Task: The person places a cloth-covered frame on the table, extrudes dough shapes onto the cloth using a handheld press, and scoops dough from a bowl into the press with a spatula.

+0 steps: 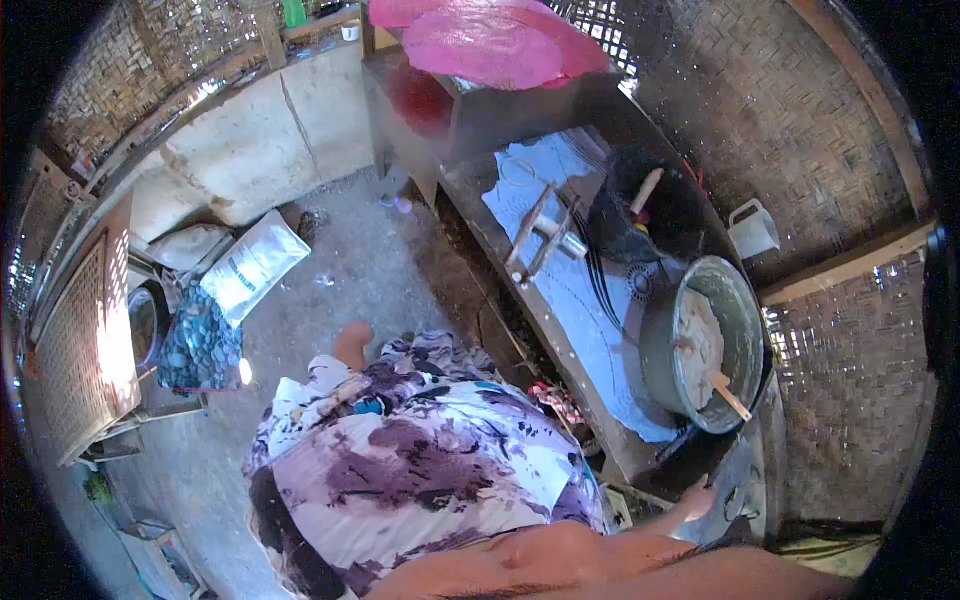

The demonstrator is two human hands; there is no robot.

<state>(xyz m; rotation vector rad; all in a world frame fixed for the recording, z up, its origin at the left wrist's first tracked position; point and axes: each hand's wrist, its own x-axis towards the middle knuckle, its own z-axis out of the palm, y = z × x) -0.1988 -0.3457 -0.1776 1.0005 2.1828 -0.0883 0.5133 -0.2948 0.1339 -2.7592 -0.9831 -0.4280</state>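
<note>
My left hand reaches across to the lower right, beside the corner of the low dark table. Its fingers look curled, but what lies in them cannot be made out. Close above it stands a large grey-green basin holding a pale doughy mass, with a wooden stick leaning on its rim. My right forearm runs along the bottom edge; its hand is out of sight. A purple and white patterned cloth covers my lap.
On the table lie a light blue patterned cloth, a wooden-handled press-like tool and a black bowl. A white mug is by the woven wall. A pink cover, a white sack and a rattan seat stand farther off.
</note>
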